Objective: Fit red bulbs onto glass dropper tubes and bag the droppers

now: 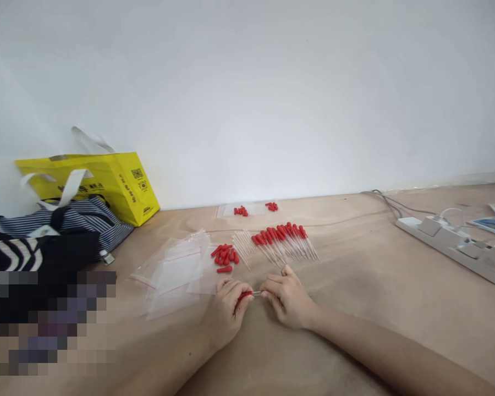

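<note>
Between the thumb and fingers of my left hand (230,308) is a red rubber dropper bulb (245,295). My right hand (289,301) pinches a thin clear dropper tube (257,293), whose end meets the bulb's mouth; how deep it sits inside is hidden. Just beyond my left hand lies a small pile of loose red bulbs (223,256). Bare clear tubes (244,245) lie side by side to the right of that pile. Farther right, several droppers with red bulbs on their tubes (286,242) are spread in a slanting row.
Clear zip bags (177,269) lie left of the bulbs. Near the wall, another clear bag (253,210) has red bulbs on it or in it. A yellow bag (127,187) and a striped bag (86,217) stand left. A white power strip (449,247) with cables lies right.
</note>
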{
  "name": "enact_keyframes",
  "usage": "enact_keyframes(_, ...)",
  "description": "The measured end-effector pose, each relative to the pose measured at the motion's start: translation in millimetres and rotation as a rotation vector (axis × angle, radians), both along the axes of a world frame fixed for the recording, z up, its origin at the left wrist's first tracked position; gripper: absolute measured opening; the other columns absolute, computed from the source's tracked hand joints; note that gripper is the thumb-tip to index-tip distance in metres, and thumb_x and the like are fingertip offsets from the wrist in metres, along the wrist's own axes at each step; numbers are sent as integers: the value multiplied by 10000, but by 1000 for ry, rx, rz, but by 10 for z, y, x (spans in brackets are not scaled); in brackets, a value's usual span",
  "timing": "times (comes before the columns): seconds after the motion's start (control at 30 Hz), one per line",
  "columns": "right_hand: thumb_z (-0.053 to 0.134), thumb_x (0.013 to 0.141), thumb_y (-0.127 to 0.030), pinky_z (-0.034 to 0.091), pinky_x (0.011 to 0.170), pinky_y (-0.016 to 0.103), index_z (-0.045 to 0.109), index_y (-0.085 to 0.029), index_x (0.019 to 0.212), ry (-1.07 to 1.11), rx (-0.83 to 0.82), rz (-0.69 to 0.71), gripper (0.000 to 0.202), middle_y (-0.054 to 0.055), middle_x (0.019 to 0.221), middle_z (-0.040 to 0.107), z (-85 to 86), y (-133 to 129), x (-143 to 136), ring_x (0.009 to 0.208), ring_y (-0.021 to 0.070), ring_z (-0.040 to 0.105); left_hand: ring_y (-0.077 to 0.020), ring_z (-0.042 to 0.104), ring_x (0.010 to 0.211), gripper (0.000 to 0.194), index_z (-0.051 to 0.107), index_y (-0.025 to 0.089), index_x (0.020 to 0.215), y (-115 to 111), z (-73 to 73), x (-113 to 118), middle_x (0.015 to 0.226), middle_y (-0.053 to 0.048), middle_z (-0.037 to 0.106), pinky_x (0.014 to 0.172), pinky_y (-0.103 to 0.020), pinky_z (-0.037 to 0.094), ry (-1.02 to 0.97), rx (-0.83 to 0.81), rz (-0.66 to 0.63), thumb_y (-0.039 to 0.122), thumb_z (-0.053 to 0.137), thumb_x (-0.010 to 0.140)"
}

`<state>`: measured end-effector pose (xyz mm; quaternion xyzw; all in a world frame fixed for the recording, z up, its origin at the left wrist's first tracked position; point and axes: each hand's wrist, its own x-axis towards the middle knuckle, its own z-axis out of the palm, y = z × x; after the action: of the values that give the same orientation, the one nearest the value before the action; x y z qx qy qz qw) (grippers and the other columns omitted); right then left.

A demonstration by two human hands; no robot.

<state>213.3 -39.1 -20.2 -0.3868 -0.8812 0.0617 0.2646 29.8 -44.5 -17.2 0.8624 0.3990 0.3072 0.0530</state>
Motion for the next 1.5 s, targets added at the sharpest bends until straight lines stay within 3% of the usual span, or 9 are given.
enact_keyframes(0.3,380,861,-202,228,654,271,567,-185,823,-42,-12,45,192,13,763,602,35,74,26,695,128,488,-149,553,674,201,527,193,753,71,8,-10,693,8,620,803,-362,337,-1,-108,38,276,371,848)
enact_keyframes(0.4,445,836,-231,230,669,283,592,-199,792,-84,28,0,157,16,763,609,56,127,72,753,152,491,-187,557,816,182,549,208,862,117,25,-74,830,-23,640,817,-372,320,7,-51,85,330,417,830)
enact_keyframes(0.53,432,828,-215,257,668,280,610,-202,786,28,-44,-305,183,22,795,632,64,322,157,767,157,526,-239,510,975,261,526,229,1015,206,44,-197,1015,-56,606,852,-419,264,30,57,256,343,493,783)
enact_keyframes(0.7,445,791,-218,272,712,293,581,-187,884,158,-117,-756,168,21,789,648,73,702,208,755,163,565,-243,510,967,183,564,232,924,286,39,-263,966,-40,612,842,-435,250,74,43,362,275,513,754)
enact_keyframes(0.83,441,781,-233,241,756,331,576,-187,840,99,-142,-905,154,20,712,641,47,895,167,720,172,568,-238,511,963,156,580,238,884,287,35,-254,970,-32,608,858,-451,227,102,17,383,255,524,740)
enact_keyframes(1.07,428,795,-268,223,753,343,596,-191,789,50,-46,-862,185,53,818,643,31,914,121,796,190,546,-228,519,938,136,602,247,850,322,46,-261,934,-33,618,843,-445,232,129,14,418,225,519,744)
enact_keyframes(1.17,419,809,-299,221,752,335,603,-199,775,47,31,-733,212,49,864,635,73,820,-23,836,187,530,-221,525,917,135,607,241,846,350,48,-274,924,-37,621,851,-442,223,152,77,418,218,509,755)
enact_keyframes(1.3,475,771,-376,227,759,337,612,-204,717,-15,-60,-544,227,35,812,640,124,675,-369,827,186,529,-220,535,899,148,607,228,873,376,49,-293,912,-39,625,836,-425,232,179,124,441,227,504,767)
enact_keyframes(1.5,472,771,-395,246,799,375,643,-143,778,-148,-195,-585,305,121,855,645,161,604,-677,860,233,543,-220,545,873,120,603,214,832,374,72,-299,887,-32,641,769,-386,266,220,40,462,224,491,790)
